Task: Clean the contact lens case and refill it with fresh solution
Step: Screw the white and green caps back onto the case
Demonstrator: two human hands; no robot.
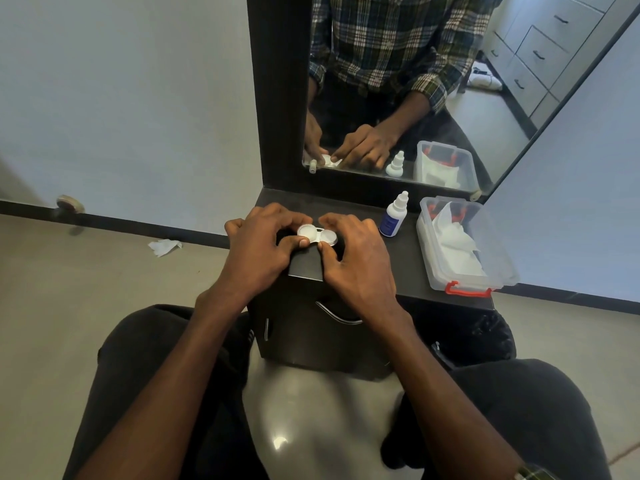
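At frame centre, my left hand [258, 251] and right hand [353, 259] both pinch the white contact lens case [317, 234] with curled fingers above the dark shelf [405, 268]; caps apparently on. Solution bottle [393, 216] stands right of it.

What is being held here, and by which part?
The contact lens case, held by both hands: the left hand pinches its left cap end, the right hand its right cap end.

White plastic lens case [317, 234], matt dark shelf [408, 265], clear plastic box [465, 271]
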